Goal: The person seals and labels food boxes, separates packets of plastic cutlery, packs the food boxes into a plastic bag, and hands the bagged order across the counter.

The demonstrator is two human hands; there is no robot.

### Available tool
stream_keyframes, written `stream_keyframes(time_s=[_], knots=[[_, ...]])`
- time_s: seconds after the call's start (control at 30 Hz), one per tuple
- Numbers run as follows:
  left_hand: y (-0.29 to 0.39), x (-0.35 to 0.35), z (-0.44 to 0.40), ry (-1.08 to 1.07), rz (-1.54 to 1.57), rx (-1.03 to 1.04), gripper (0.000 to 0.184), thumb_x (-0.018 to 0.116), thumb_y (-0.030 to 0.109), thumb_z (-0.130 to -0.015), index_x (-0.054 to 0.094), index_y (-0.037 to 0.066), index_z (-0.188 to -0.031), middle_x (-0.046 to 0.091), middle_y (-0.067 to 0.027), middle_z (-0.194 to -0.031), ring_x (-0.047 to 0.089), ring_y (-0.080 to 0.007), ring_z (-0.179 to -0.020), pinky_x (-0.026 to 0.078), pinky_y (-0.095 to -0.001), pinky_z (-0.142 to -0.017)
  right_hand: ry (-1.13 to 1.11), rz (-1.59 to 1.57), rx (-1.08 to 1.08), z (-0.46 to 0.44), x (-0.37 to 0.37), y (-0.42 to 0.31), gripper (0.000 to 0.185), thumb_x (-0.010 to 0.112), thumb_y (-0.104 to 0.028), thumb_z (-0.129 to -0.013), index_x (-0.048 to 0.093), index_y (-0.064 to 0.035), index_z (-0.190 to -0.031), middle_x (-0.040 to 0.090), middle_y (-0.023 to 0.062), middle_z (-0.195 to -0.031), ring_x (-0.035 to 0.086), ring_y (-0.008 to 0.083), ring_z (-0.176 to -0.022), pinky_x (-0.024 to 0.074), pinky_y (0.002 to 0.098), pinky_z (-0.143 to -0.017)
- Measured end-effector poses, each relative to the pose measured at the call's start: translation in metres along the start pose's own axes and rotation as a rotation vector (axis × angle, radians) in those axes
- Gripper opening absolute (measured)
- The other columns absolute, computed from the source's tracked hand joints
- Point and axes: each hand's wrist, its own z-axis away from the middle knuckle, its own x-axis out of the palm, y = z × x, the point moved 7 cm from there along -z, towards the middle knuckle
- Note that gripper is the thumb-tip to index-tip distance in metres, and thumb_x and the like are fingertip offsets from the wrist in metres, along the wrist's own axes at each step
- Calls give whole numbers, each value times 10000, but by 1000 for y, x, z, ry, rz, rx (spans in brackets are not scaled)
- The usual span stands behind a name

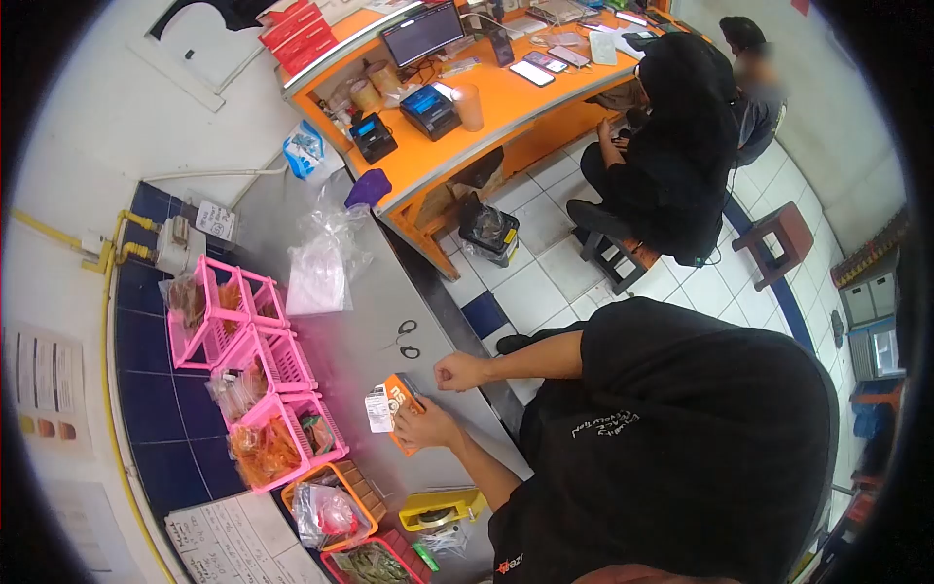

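Observation:
An orange box [403,391] with a white printed label [377,409] is at the metal counter [379,321]. My left hand [426,425] lies over the lower part of this box, its fingers closed on it. Just up and to the right, near the counter's edge, my right hand [461,372] is curled closed, apart from the box. Whatever it may hold is hidden. Black-handled scissors [409,339] lie on the counter close to both hands.
Pink baskets [282,362] of packets line the wall side. A yellow tape dispenser [440,508] sits near my left forearm. Clear plastic bags [319,277] lie farther up. Beyond are an orange desk [516,92], a seated person in black [681,146], another person [757,122] and stools.

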Motion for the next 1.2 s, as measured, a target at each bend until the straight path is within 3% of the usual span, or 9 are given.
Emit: stream_keyframes(time_s=[0.37,0.47,0.7,0.8,0.87,0.97,1.03,1.1,1.2], knots=[[0,-5,-4,130,269,152,172,725,190,-901,775,64,-1007,748,-131,-976,680,-352,-966,502,-479,-901,49,206,-145,-9,5,17,308,789,-342,-900,764,-36,-871,740,81,-710,694,187,-623,559,372,-617],[1,-23,5,47,217,161,245,708,120,-870,742,71,-1107,731,-159,-1165,633,-383,-1199,435,-544,-1084,-151,71,106,-21,14,35,267,748,-328,-941,788,-70,-999,778,73,-819,721,162,-701,589,361,-664],[-7,-48,42,12,378,-126,357,834,125,-843,667,77,-1155,578,-163,-1373,530,-414,-1316,364,-534,-1163,-209,110,-68,-72,1,-45,152,654,-163,-1027,692,-18,-1053,680,4,-817,616,96,-748,538,301,-692],[-27,-57,52,105,331,-570,533,844,167,-881,582,38,-1327,553,-198,-1383,542,-386,-1322,421,-508,-1143,-126,66,-218,-114,18,-70,209,672,-193,-1031,704,-30,-1158,708,44,-973,640,106,-876,542,286,-796],[-46,-24,60,206,972,-950,585,788,153,-949,499,-36,-1421,550,-204,-1374,607,-334,-1247,528,-472,-1039,-139,113,-255,-136,34,-77,244,683,-212,-1012,733,-70,-1203,716,149,-1245,688,231,-1103,567,379,-933],[-48,-21,35,84,977,-913,618,774,141,-961,467,-46,-1465,546,-192,-1409,639,-294,-1211,584,-420,-976,-607,95,-206,-155,73,-71,336,694,-216,-1010,697,-87,-1320,657,168,-1386,642,257,-1232,547,399,-996],[-53,2,22,108,1196,-824,640,777,134,-951,452,-43,-1474,533,-201,-1460,659,-301,-1202,592,-412,-984,-616,171,-393,-169,77,-68,365,696,-211,-1013,676,-97,-1359,652,157,-1395,649,269,-1227,550,410,-995],[-59,20,17,184,1091,-819,798,790,164,-944,335,-23,-1572,476,-206,-1548,613,-301,-1287,571,-431,-1036,-702,-19,-167,-189,82,-56,329,681,-200,-1036,686,-100,-1349,660,126,-1391,681,239,-1150,565,366,-987],[-48,2,6,182,1118,-890,872,787,171,-947,260,11,-1623,452,-195,-1574,604,-320,-1295,552,-452,-1051,-524,195,-653,-218,78,-109,326,678,-215,-1050,677,-31,-1319,674,160,-1305,652,296,-1163,517,410,-1018]])
